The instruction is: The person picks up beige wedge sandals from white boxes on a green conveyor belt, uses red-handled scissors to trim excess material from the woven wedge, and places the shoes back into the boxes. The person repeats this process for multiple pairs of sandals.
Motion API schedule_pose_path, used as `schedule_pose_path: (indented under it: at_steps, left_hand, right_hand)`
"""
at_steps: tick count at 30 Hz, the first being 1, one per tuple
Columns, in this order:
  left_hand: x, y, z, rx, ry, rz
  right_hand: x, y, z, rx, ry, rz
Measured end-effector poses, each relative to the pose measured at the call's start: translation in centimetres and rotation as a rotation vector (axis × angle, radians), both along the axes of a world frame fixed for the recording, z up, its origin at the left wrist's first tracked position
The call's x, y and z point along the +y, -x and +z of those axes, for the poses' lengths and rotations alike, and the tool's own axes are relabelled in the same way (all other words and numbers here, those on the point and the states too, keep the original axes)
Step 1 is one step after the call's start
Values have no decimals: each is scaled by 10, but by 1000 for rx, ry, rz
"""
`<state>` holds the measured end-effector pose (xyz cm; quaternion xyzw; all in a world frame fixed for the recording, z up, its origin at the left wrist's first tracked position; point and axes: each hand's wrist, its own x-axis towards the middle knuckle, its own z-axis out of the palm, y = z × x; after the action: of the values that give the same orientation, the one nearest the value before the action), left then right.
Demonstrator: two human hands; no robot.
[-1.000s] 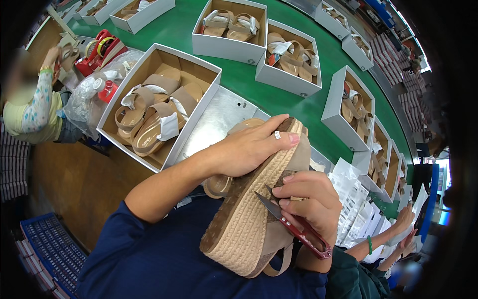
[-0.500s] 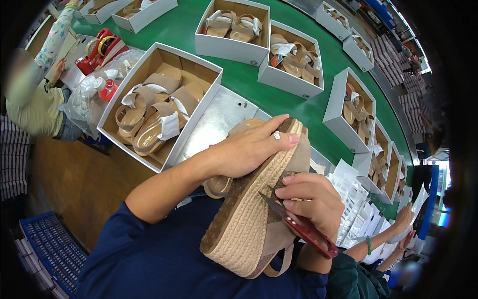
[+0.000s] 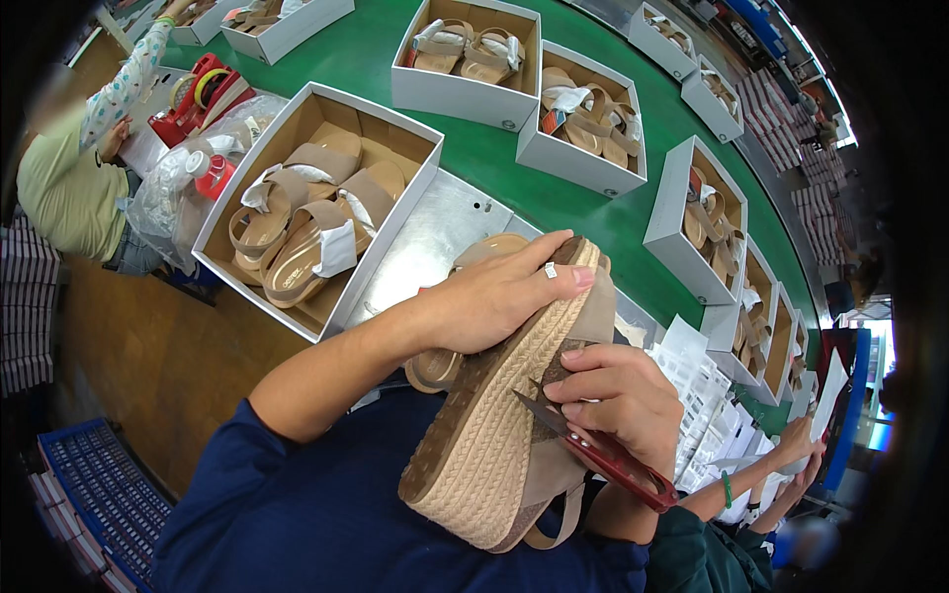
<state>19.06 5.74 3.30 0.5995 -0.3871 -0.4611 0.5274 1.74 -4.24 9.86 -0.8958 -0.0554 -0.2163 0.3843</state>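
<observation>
A beige wedge sandal point(image 3: 484, 425) with a braided rope side and brown sole is tilted up in front of my body. My left hand point(image 3: 499, 296) is wrapped over its sole near the toe end, the thumb on the rope edge. My right hand point(image 3: 623, 400) holds small red-handled thread snips point(image 3: 613, 460), their dark pointed blades lying near the seam between rope and upper. Its thumb and forefinger are pinched at the sandal's edge; whatever may be between them is too small to make out. Behind my left hand, another sandal point(image 3: 433, 370) lies partly hidden.
An open white box point(image 3: 386, 124) of sandals stands at left on the metal plate point(image 3: 435, 232). Similar boxes line the green conveyor point(image 3: 474, 163). White paper sheets point(image 3: 697, 405) lie at right, beside a co-worker's hands point(image 3: 796, 450). Another person point(image 3: 79, 188) works at far left.
My hands and the sandal have barely moved. Boxes on the conveyor have shifted slightly to the right. The person at far left and the co-worker's hands at right have moved a little.
</observation>
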Motion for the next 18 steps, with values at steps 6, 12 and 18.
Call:
schedule_pose_path:
  at_steps: [6,12,18]
  left_hand:
    - [1,-2,8,-11,-17,-8]
    - [1,-1,9,-19,-26,-2]
    - [1,-2,15,-26,-10,-7]
  right_hand:
    - [4,-2,-2,-42,83,-48]
    - [4,-4,-6,-80,84,-63]
    - [1,-2,-7,-76,24,-67]
